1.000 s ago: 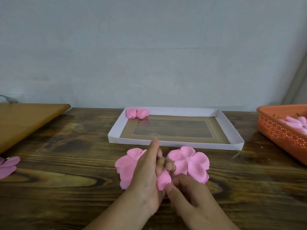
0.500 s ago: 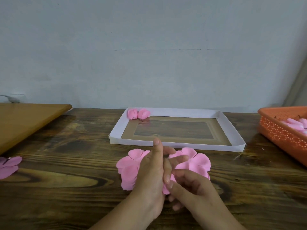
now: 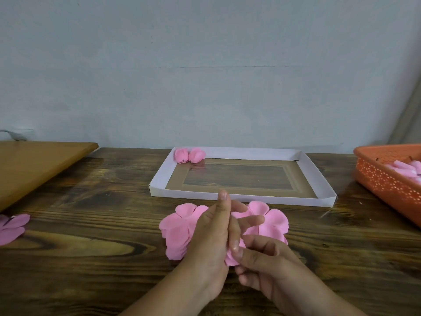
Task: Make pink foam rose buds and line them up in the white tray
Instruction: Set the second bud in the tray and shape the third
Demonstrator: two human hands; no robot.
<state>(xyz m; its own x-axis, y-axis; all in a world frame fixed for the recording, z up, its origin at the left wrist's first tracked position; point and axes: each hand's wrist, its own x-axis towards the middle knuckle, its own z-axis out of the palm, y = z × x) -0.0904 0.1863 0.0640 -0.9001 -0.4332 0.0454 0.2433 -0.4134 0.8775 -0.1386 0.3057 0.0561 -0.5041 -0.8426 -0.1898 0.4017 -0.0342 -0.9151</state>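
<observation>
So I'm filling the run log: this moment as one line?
hands: both shaping pink foam bud | white tray: two buds, far-left corner

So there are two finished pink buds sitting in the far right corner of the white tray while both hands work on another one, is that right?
Not quite. The two buds sit in the far left corner of the white tray, not the right, as the head view shows. The rest holds: the left hand and right hand are working a pink foam piece between them.
</observation>
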